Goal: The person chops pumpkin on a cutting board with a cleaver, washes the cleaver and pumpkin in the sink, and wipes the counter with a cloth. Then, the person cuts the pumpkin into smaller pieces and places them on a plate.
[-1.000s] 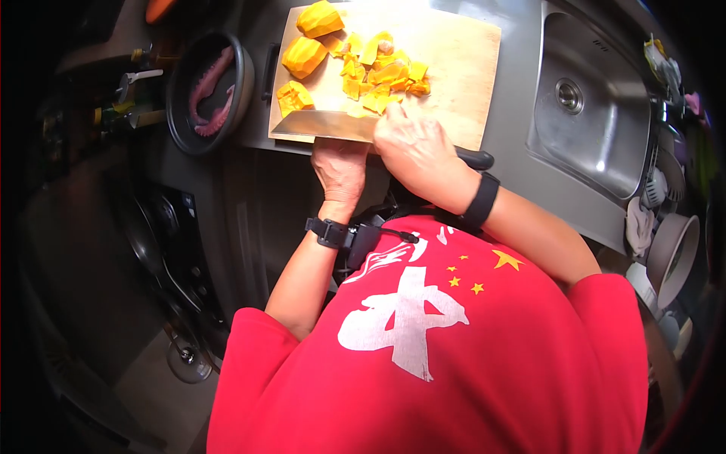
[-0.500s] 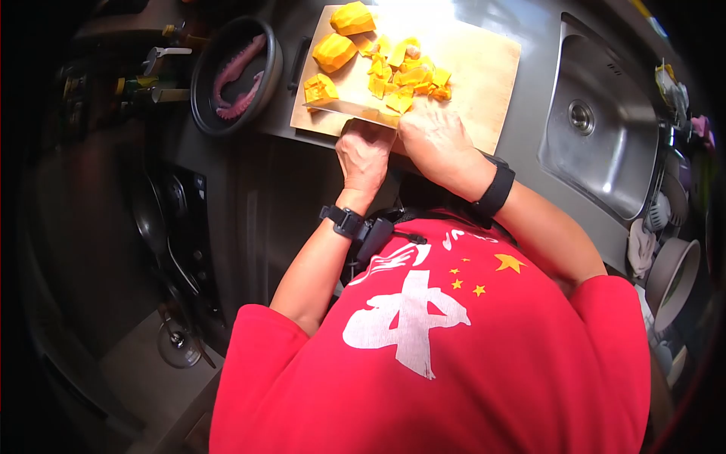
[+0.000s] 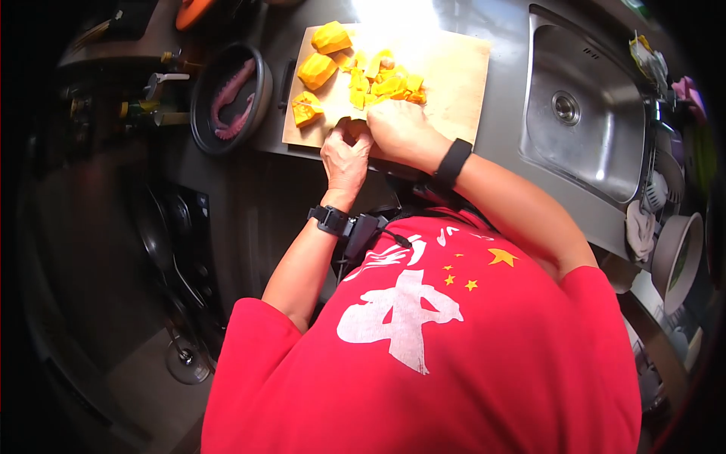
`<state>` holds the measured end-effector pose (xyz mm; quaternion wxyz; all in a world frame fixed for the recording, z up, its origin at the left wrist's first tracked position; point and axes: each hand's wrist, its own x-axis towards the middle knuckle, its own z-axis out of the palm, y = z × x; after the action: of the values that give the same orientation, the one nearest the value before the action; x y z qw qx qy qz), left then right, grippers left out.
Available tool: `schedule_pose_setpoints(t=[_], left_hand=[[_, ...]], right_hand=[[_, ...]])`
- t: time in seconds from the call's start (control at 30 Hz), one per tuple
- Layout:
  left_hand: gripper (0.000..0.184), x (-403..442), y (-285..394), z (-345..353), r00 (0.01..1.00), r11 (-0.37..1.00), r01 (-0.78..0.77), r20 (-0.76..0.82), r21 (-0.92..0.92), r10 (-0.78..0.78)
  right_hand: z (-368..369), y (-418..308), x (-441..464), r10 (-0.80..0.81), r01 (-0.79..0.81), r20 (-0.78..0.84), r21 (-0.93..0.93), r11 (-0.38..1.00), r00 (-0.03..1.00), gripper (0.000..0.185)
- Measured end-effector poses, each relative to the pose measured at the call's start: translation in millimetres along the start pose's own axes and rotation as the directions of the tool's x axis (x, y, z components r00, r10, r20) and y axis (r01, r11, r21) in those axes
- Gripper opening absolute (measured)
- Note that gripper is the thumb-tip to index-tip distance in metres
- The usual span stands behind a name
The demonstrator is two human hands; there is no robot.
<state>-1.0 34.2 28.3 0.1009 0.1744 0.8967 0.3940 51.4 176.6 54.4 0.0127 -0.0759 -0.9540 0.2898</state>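
My right hand is closed in a fist on a knife at the near edge of a wooden cutting board. Little of the blade shows, and the handle is hidden in the fist. Close beside it, my left hand has its fingers curled round a dark orange pumpkin piece, mostly covered. Peeled pumpkin chunks lie along the board's left side, one of them just beyond my left hand. A heap of thin yellow-orange pumpkin scraps sits beyond my right hand.
Left of the board stands a dark round pan with a pink, curved piece of food inside. A steel sink is set into the counter on the right. Bowls and a cloth crowd the far right.
The view has shifted, so the board and sink appear further left. My left hand has turned, its fingers now showing round the pumpkin piece. Less of the knife blade is visible.
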Motion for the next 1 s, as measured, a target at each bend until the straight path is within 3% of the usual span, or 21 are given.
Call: schedule_pose_setpoints(t=[0.13,0.17,0.2,0.3,0.33,0.4,0.47,0.53,0.6,0.67,0.73,0.9,1.0], left_hand=[[0.034,1,-8,3,0.997,0.998,-0.068,-0.029,-0.012,0.068],[0.035,3,-15,2,1.0,0.993,-0.025,0.012,0.118,0.024],[0.035,4,-14,1,0.999,0.992,-0.037,0.003,0.123,0.037],[0.038,2,-19,0,0.993,0.99,0.069,0.106,-0.121,-0.056],[0.038,0,-19,0,0.993,0.99,0.077,0.097,-0.122,-0.065],[0.05,-10,-18,2,0.986,0.855,0.15,0.135,-0.496,-0.095],[0.055,-11,-21,4,0.97,0.808,0.227,0.204,-0.544,-0.136],[0.056,-14,-9,4,0.957,0.663,0.287,0.235,-0.692,-0.169],[0.054,-10,-9,5,0.949,0.682,0.313,0.248,-0.661,-0.195],[0.051,-7,-5,6,0.939,0.702,0.34,0.263,-0.626,-0.22],[0.045,-5,6,5,0.908,0.714,0.419,0.238,-0.561,-0.345],[0.027,-11,23,5,0.908,0.715,0.419,0.235,-0.56,-0.347],[0.027,-6,12,5,0.932,0.825,0.354,0.237,-0.441,-0.274]], right_hand=[[3,-6,-4,-0.025,0.023,-0.064,-0.043,0.999,0.998,0.021],[16,-1,-2,-0.027,0.021,-0.1,-0.061,0.998,0.995,0.023],[15,3,3,-0.034,0.027,-0.115,-0.061,0.998,0.993,0.023],[16,33,15,0.123,-0.137,0.132,0.103,0.985,0.984,0.024],[1,43,4,0.125,-0.149,0.122,0.221,0.964,0.985,0.022],[-27,49,-13,0.208,-0.257,0.185,0.296,0.92,0.96,0.019],[-51,42,-29,0.222,-0.299,0.243,0.353,0.887,0.944,0.019],[-48,38,-44,0.226,-0.337,0.3,0.4,0.852,0.927,0.019],[-31,35,-64,0.056,-0.055,-0.002,0.149,0.987,0.998,0.017],[-27,22,-84,0.006,-0.002,-0.07,0.057,0.998,0.998,0.014],[-28,14,-94,0.002,-0.001,0.041,-0.033,0.999,0.999,0.011],[-26,13,-99,0.015,-0.01,0.046,-0.091,0.996,0.999,0.01],[-28,11,-99,-0.02,0.023,0.025,-0.105,0.994,0.999,0.009]])
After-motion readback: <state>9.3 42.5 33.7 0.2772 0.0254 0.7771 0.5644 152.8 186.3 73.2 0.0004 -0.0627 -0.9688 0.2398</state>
